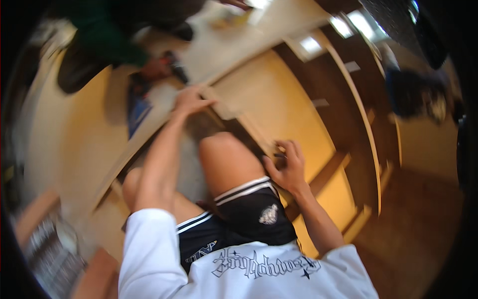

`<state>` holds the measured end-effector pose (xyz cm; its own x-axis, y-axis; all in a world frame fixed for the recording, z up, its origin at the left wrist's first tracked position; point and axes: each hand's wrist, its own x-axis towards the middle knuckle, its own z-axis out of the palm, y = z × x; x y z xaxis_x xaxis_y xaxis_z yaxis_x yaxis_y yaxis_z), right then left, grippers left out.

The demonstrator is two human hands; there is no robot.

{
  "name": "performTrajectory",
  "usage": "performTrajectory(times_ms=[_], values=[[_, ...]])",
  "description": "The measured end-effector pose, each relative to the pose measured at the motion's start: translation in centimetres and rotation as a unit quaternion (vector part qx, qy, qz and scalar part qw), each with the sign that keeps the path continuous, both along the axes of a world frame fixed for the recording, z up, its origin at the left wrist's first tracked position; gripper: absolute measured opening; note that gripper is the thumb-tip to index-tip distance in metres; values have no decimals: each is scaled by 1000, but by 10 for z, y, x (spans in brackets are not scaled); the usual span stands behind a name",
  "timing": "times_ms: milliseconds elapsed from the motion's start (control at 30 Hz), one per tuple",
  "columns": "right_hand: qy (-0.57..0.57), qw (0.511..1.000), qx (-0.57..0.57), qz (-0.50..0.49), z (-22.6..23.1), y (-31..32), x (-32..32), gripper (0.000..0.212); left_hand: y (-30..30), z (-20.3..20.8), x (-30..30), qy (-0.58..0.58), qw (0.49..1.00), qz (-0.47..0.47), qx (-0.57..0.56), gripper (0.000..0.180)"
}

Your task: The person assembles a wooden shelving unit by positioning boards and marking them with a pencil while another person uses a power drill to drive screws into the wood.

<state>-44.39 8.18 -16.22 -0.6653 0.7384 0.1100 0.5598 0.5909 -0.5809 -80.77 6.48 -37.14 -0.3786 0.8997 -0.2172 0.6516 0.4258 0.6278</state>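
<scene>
A large wooden furniture frame (368,137) with dark brown and pale panels lies on its side in front of me and to my right. My left hand (188,102) reaches forward and is closed over the edge of a pale wooden board (144,145), near the frame's corner. Beside my right knee, my right hand (290,168) is curled at the frame's near edge. A small dark thing shows between its thumb and fingers, too blurred to name. My bare knees sit between the boards.
Across from me a person in a green sleeve (107,40) leans in, one hand close to a dark tool-like thing (175,67). A blue and dark object (137,107) lies beyond the left board. Reddish-brown floor (416,219) shows on the right, and blurred clutter at lower left.
</scene>
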Motion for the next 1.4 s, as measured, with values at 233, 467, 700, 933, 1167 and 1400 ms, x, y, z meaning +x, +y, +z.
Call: performTrajectory(times_ms=[233,467,700,933,1167,1400], values=[[-99,989,64,-94,33,-4,84,64,8,-43,-26,129,989,-51,58,89],[-133,980,26,-146,-13,-59,175,57,-4,-60,-8,170,984,2,-50,91],[-164,976,44,-138,-8,-62,156,52,-8,-54,-12,201,978,9,-62,86],[-167,977,2,-134,1,-61,172,52,-17,-35,29,140,986,39,-81,80],[-126,982,-36,-134,0,-51,160,49,-20,-6,39,186,941,199,-200,121],[-128,983,-51,-120,17,-52,137,43,-10,31,55,135,944,218,-208,141]])
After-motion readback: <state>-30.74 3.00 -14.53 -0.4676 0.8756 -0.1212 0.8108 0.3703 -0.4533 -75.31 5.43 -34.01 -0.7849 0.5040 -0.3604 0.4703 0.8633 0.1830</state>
